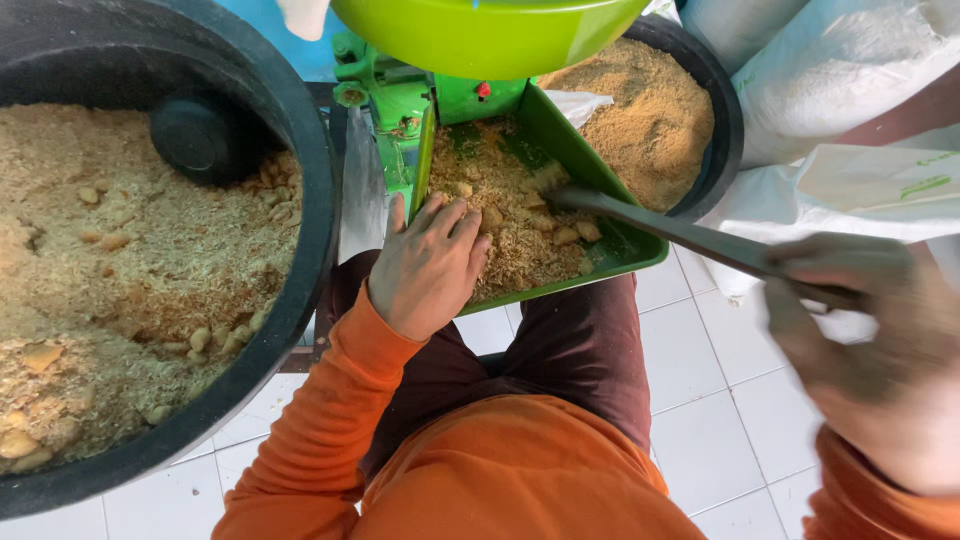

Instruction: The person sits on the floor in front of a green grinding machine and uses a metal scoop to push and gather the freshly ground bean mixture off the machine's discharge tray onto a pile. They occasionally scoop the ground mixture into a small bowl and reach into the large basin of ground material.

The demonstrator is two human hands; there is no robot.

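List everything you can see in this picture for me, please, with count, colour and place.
tub of coarse meal: one, black, far left, filled with tan crumbs and pale lumps
round knob: one, black, inside that tub near its top
tray: one, green, centre, holding tan crumbs and lumps
machine body: one, green, above the tray
bowl-shaped hopper: one, lime green, top centre
tub of fine meal: one, black, upper right, filled with brown powder
sacks: at least two, white, right
floor tiles: white, below
stick: one, dark, from the tray to the right hand
left hand: orange sleeve, fingers spread on the tray's meal
right hand: blurred, closed round the stick
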